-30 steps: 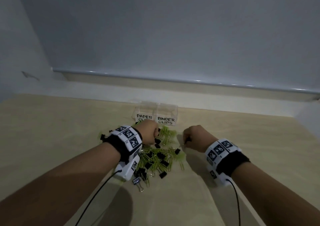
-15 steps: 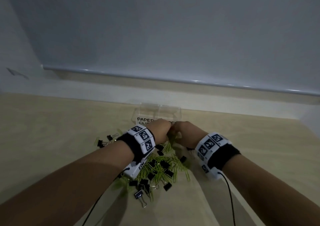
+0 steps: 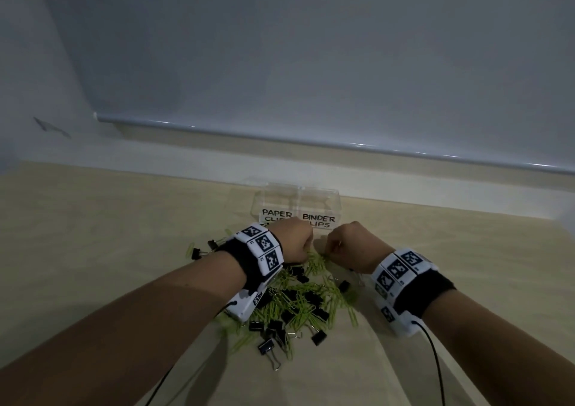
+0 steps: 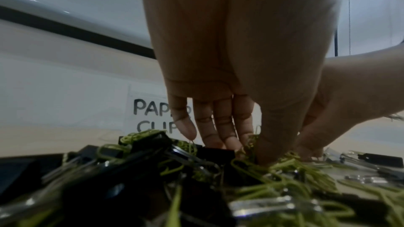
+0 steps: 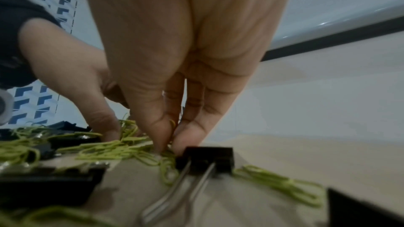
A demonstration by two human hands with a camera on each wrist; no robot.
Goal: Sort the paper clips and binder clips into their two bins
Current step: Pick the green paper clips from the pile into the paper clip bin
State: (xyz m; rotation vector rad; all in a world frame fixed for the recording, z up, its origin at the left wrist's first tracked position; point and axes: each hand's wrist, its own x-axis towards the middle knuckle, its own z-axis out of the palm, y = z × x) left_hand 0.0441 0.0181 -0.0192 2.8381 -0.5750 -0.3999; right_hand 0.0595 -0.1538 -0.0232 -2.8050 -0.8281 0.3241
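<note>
Right hand (image 5: 174,68) fingertips pinching green paper clips (image 5: 122,146); left hand (image 4: 236,58) fingers together, digging in; clips light, springy, tangle-prone; pinch 1 loop.

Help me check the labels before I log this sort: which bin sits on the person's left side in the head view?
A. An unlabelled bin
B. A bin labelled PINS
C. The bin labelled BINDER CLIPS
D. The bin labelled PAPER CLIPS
D. In the head view the clear bin labelled PAPER CLIPS stands to the left of the one labelled BINDER CLIPS, the two side by side just beyond the left hand and right hand.
</note>
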